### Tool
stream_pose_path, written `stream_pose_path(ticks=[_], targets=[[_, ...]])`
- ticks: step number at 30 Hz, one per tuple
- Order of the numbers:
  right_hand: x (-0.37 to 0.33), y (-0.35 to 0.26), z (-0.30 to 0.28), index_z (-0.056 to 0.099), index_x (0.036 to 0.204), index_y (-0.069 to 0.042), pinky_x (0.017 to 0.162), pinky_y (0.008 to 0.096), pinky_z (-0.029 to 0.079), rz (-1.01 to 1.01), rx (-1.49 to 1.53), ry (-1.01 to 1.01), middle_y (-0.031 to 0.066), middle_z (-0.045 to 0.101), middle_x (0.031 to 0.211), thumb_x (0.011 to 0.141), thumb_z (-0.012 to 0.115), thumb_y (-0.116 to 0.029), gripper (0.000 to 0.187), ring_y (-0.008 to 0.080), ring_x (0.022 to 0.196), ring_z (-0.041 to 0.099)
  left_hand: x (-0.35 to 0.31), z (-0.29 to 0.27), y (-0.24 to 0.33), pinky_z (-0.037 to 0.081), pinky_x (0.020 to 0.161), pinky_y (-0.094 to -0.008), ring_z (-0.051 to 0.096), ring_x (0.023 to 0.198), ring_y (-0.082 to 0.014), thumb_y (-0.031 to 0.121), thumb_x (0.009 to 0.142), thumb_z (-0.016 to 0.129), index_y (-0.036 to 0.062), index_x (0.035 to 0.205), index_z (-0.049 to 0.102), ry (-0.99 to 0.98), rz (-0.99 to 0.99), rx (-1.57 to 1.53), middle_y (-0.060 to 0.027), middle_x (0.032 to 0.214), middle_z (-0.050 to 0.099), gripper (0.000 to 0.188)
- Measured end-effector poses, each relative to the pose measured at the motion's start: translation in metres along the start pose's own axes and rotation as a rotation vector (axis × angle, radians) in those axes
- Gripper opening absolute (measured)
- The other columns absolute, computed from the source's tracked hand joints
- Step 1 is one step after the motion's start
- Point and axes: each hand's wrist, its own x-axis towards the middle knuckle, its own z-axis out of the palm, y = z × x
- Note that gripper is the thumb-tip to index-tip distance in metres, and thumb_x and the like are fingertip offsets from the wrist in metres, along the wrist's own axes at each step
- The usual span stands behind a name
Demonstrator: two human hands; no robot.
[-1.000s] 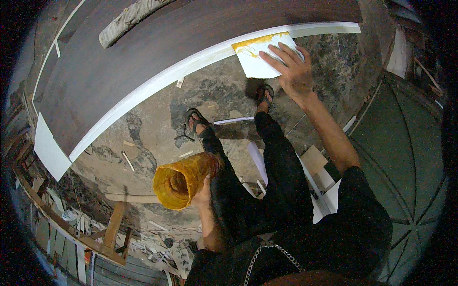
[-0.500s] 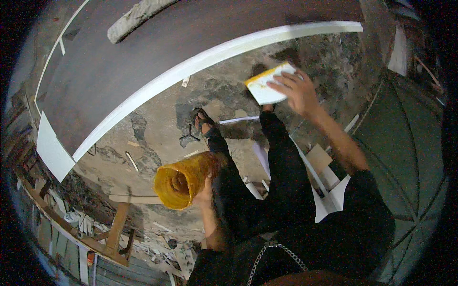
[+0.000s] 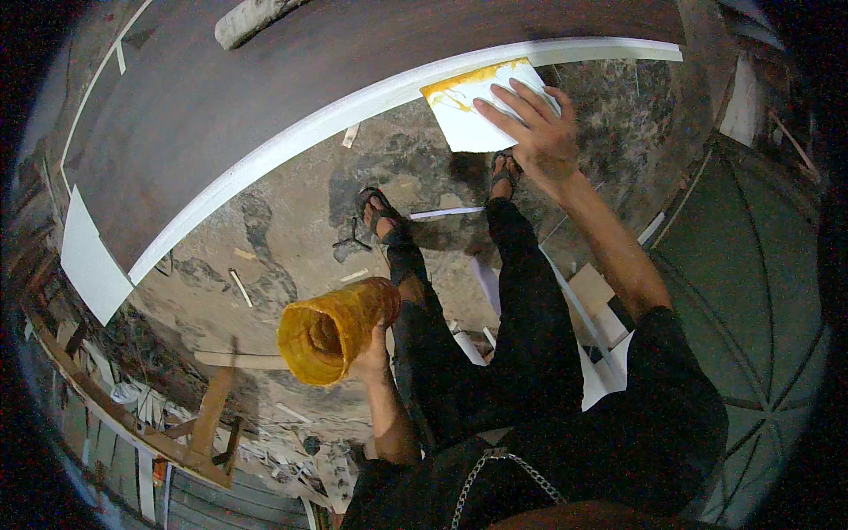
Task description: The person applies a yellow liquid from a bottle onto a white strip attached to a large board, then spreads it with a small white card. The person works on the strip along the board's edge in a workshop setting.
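Observation:
My left hand (image 3: 368, 353) is wrapped round a yellow-brown container (image 3: 305, 331), tipped so that its open mouth faces left. Its walls look thickly coated with a glue-like yellow substance. With its fingers spread over the top, my right hand (image 3: 543, 137) grips a flat white rectangular piece (image 3: 473, 128). Yellow smears run along that piece's far edge, which overlaps the white edge strip (image 3: 336, 128) of a large dark panel (image 3: 291, 97). Whether the two touch I cannot tell.
A pale roll-like bar (image 3: 252, 22) lies on the dark panel. A white sheet (image 3: 93, 256) hangs at the panel's left corner. Below are my sandalled feet, a stained floor (image 3: 291, 221) with scattered offcuts, and a wooden frame (image 3: 212, 415) at the lower left.
My right hand has carried the white piece farther away and slightly left, up to the panel's white edge. The container in my left hand has shifted only a little to the left.

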Motion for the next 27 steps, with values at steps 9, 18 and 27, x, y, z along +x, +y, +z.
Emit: stream_pose_path(ticks=[9, 18, 27], targets=[[-0.002, -0.004, 0.016, 0.062, 0.127, -0.033, 0.101, 0.0479, 0.035, 0.019, -0.012, -0.01, -0.0035, 0.061, 0.128, 0.079, 0.054, -0.005, 0.057, 0.0172, 0.12, 0.056, -0.001, 0.002, -0.005, 0.038, 0.108, -0.0404, 0.051, 0.125, -0.0287, 0.018, 0.08, 0.08, -0.001, 0.134, 0.047, -0.013, 0.216, 0.083, -0.0145, 0.137, 0.054, 0.067], [-0.005, -0.008, 0.008, 0.063, 0.127, -0.032, 0.103, 0.0462, 0.035, 0.03, 0.006, 0.04, -0.0033, 0.061, 0.128, 0.079, 0.055, -0.006, 0.055, 0.0183, 0.12, 0.055, -0.004, -0.007, -0.011, 0.042, 0.104, -0.0398, 0.056, 0.119, -0.0285, 0.012, 0.082, 0.078, -0.0025, 0.127, 0.055, -0.059, 0.034, 0.089, -0.0151, 0.13, 0.059, 0.052], [0.001, -0.007, 0.01, 0.064, 0.127, -0.03, 0.105, 0.0423, 0.032, 0.045, 0.013, -0.017, -0.0034, 0.061, 0.13, 0.078, 0.059, -0.003, 0.056, 0.0176, 0.122, 0.053, -0.004, 0.0, -0.009, 0.042, 0.103, -0.0383, 0.056, 0.118, -0.0262, 0.012, 0.082, 0.078, -0.002, 0.126, 0.056, -0.043, 0.144, -0.009, -0.0131, 0.129, 0.061, 0.051]])
